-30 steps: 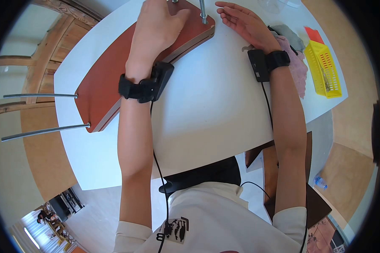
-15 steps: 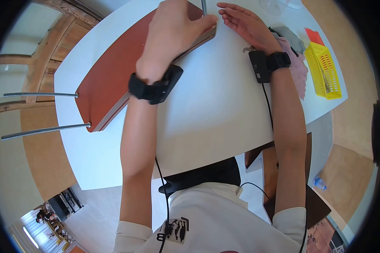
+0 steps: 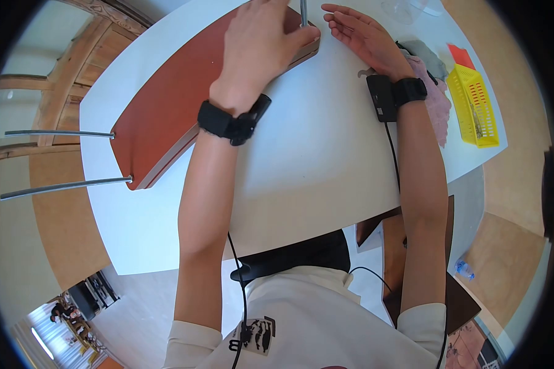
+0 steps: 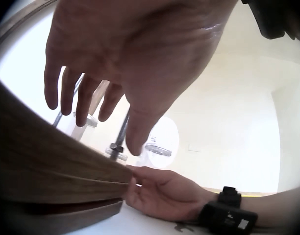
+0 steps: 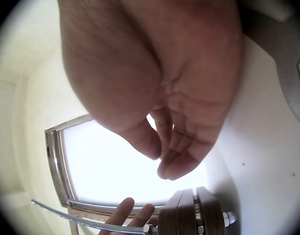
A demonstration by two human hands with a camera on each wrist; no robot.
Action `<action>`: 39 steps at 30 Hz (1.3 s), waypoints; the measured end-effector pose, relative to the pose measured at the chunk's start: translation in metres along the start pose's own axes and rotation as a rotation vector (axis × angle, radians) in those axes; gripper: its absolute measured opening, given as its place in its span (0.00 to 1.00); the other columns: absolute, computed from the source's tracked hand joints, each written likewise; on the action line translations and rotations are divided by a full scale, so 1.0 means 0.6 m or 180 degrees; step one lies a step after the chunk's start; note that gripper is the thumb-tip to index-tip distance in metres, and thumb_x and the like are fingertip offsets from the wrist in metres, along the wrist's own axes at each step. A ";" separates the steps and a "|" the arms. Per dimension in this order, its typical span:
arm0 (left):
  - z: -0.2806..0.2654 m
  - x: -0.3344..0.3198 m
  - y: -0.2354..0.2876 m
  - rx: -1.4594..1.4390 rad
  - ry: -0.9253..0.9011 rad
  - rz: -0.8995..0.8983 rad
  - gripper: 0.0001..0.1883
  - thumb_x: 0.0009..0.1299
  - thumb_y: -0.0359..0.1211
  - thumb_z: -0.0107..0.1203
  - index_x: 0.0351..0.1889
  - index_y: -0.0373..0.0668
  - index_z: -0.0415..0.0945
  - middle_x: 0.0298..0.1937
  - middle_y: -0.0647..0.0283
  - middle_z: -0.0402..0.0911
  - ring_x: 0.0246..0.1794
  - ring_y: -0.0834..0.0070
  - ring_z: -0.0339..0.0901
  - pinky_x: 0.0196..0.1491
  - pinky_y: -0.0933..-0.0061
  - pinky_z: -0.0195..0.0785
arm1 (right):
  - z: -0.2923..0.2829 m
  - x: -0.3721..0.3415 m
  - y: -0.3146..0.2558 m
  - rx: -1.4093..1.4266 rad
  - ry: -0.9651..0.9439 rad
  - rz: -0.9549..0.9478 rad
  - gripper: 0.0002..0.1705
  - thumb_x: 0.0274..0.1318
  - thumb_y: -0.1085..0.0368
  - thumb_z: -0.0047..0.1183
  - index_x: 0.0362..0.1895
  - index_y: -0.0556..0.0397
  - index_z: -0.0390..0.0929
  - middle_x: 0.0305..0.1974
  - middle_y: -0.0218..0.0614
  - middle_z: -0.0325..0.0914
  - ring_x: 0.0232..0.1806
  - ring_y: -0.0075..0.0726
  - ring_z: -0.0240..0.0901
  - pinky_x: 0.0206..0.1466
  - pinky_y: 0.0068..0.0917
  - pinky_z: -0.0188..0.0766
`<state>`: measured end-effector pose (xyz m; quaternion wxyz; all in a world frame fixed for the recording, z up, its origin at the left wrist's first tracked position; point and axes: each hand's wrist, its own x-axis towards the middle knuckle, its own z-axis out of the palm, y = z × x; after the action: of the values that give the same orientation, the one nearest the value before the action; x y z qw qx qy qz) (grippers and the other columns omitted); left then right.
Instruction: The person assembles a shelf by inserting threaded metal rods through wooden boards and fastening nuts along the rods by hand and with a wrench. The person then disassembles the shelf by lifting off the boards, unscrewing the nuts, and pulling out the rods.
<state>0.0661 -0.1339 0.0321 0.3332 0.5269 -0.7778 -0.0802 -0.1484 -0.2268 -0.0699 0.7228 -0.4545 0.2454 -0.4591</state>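
Extending over the board (image 3: 166, 104) on the desk (image 3: 308, 154), the left hand (image 3: 255, 52) spreads its fingers near a rod (image 3: 303, 13); the right hand (image 3: 366, 43), fingers loosely bent, lies near the board's end.

Board stack (image 3: 172, 86): reddish-brown face, layered wood-grained edge; lying flat on the white table (image 3: 326, 141), running slantwise from near left to far right. Metal rods (image 3: 66, 188): 2, projecting from the left end's corners. Threaded rod (image 4: 123, 130): at the far end, nut (image 4: 115, 148) low on it, left hand (image 3: 255, 54) just beside.
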 end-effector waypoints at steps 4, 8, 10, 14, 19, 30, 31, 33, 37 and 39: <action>-0.008 0.008 -0.089 0.0374 0.0222 0.0184 0.25 0.69 0.33 0.63 0.63 0.33 0.75 0.57 0.42 0.81 0.60 0.44 0.76 0.63 0.54 0.70 | 0.000 -0.002 -0.001 -0.0005 0.0054 0.0019 0.18 0.76 0.65 0.50 0.64 0.58 0.75 0.49 0.33 0.78 0.53 0.27 0.74 0.63 0.23 0.72; -0.001 0.005 -0.049 -0.0276 0.0198 0.0111 0.25 0.69 0.37 0.65 0.60 0.35 0.77 0.56 0.42 0.81 0.58 0.45 0.76 0.62 0.55 0.70 | -0.007 0.003 0.001 0.0017 -0.0022 0.0052 0.18 0.77 0.65 0.49 0.64 0.58 0.75 0.49 0.33 0.78 0.54 0.27 0.73 0.63 0.23 0.72; 0.010 0.005 -0.021 -0.0046 -0.0068 0.0018 0.24 0.68 0.38 0.65 0.59 0.34 0.77 0.56 0.42 0.81 0.58 0.45 0.76 0.61 0.55 0.70 | 0.002 -0.004 -0.004 0.0003 0.0014 0.0057 0.18 0.77 0.65 0.50 0.64 0.58 0.75 0.49 0.33 0.78 0.54 0.27 0.73 0.63 0.23 0.72; 0.008 0.008 -0.046 0.0067 -0.0256 -0.0088 0.23 0.68 0.35 0.64 0.58 0.35 0.76 0.55 0.43 0.81 0.59 0.45 0.76 0.59 0.54 0.70 | 0.003 -0.005 -0.005 -0.0010 0.0028 0.0068 0.19 0.76 0.65 0.50 0.65 0.58 0.75 0.50 0.33 0.78 0.54 0.27 0.73 0.63 0.22 0.72; 0.015 0.008 -0.099 0.0260 0.0429 0.0486 0.25 0.69 0.32 0.64 0.62 0.32 0.74 0.51 0.43 0.82 0.54 0.46 0.78 0.59 0.54 0.71 | -0.004 -0.002 -0.002 0.0033 -0.0063 0.0016 0.19 0.77 0.64 0.49 0.65 0.59 0.75 0.50 0.33 0.78 0.54 0.27 0.74 0.62 0.21 0.72; 0.013 0.012 -0.109 -0.0444 0.0172 -0.0011 0.27 0.70 0.31 0.62 0.66 0.30 0.71 0.51 0.45 0.84 0.53 0.52 0.81 0.54 0.59 0.73 | 0.003 -0.005 -0.007 0.0095 0.0004 0.0064 0.18 0.76 0.65 0.50 0.64 0.58 0.75 0.49 0.33 0.78 0.53 0.26 0.74 0.62 0.21 0.72; 0.009 0.012 -0.107 -0.0452 0.0274 0.0048 0.26 0.70 0.30 0.62 0.66 0.31 0.71 0.50 0.45 0.84 0.52 0.52 0.81 0.53 0.58 0.73 | 0.004 -0.006 -0.008 0.0052 0.0018 0.0060 0.19 0.76 0.65 0.49 0.65 0.58 0.75 0.49 0.33 0.78 0.53 0.26 0.74 0.62 0.22 0.72; -0.012 0.008 -0.047 -0.0792 -0.0149 -0.0147 0.26 0.71 0.30 0.61 0.66 0.31 0.71 0.52 0.45 0.83 0.52 0.51 0.81 0.53 0.58 0.73 | 0.005 -0.005 -0.006 0.0011 0.0028 0.0066 0.19 0.76 0.65 0.49 0.65 0.58 0.75 0.49 0.33 0.77 0.53 0.27 0.74 0.62 0.22 0.72; 0.024 0.007 -0.039 0.0159 -0.0229 -0.0043 0.26 0.70 0.29 0.60 0.65 0.31 0.71 0.50 0.45 0.83 0.50 0.48 0.80 0.53 0.58 0.73 | 0.005 -0.003 -0.005 -0.0045 0.0108 0.0091 0.19 0.76 0.64 0.50 0.65 0.58 0.75 0.49 0.33 0.78 0.53 0.27 0.74 0.62 0.22 0.72; 0.011 0.009 -0.062 -0.0125 -0.0288 0.0108 0.27 0.70 0.30 0.62 0.66 0.30 0.71 0.50 0.44 0.83 0.51 0.47 0.80 0.55 0.58 0.73 | 0.005 -0.003 -0.005 -0.0068 0.0138 0.0101 0.19 0.76 0.64 0.50 0.65 0.58 0.75 0.49 0.33 0.78 0.53 0.27 0.74 0.62 0.22 0.72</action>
<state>0.0894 -0.1560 0.0119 0.3092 0.5028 -0.7992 -0.1135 -0.1484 -0.2244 -0.0659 0.7196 -0.4482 0.2730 -0.4546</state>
